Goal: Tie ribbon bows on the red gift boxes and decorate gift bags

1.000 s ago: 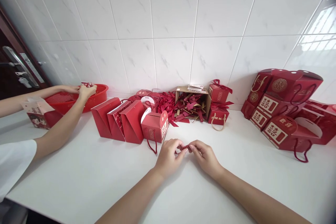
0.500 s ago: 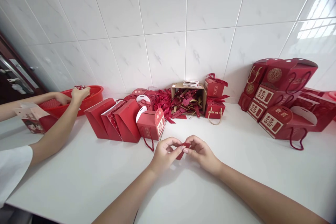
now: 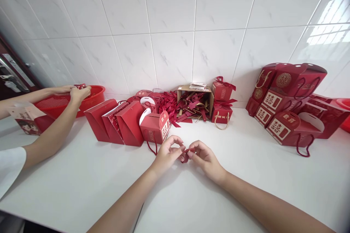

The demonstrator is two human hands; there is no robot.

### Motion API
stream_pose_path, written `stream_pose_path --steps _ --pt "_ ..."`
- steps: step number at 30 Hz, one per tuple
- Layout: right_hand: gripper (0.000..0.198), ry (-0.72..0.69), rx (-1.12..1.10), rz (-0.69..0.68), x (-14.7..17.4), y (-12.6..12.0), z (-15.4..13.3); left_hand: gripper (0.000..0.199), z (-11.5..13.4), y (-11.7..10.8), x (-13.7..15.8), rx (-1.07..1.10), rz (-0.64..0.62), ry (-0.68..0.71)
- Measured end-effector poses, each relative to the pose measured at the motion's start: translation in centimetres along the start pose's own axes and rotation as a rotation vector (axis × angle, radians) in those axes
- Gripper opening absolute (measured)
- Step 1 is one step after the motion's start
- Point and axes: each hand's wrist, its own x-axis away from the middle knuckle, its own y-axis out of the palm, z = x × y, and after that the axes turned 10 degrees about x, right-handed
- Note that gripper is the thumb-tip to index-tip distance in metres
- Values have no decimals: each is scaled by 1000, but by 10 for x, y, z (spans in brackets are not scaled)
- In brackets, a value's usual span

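Observation:
My left hand (image 3: 167, 157) and my right hand (image 3: 208, 161) meet over the white table, both pinching a small dark red piece (image 3: 185, 158). It looks like a folded bit of card or ribbon, and the fingertips partly hide it. Just beyond my left hand stands a red gift box (image 3: 153, 127) with printed gold characters and a cord handle. Farther back, a cardboard box (image 3: 181, 89) lies on its side, filled with dark red and gold strips (image 3: 195, 105). Beside it is a heap of red ribbons (image 3: 168, 103).
Red paper bags (image 3: 133, 122) stand left of centre. At far left another person's hands (image 3: 78, 94) hold a small red item over a red plastic basket (image 3: 94, 100). Two small ribboned boxes (image 3: 222, 91) are stacked behind; larger red boxes (image 3: 296, 80) pile up at right.
Both my hands keep their pinch on the small red piece, which has turned slightly, and my fingers have shifted. The other person's left hand has risen from the basket to the item they hold.

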Motion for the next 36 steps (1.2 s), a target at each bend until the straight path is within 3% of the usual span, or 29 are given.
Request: stream_pose_path --steps 13,18,30,33,36 --pt "18 120 -185 -50 -2 -7 -1 31 5 -7 2 -57 -206 -24" --pt "16 160 -240 -79 -3 -9 0 29 8 -9 2 -70 -232 -26" --pt "20 271 -280 -264 0 -12 -3 33 8 -3 8 -154 -315 26" --pt "21 290 -301 -261 0 -12 -3 32 7 2 10 -216 -284 98" --pt "21 307 -341 -206 0 -12 -2 24 10 -1 9 -318 -104 266"
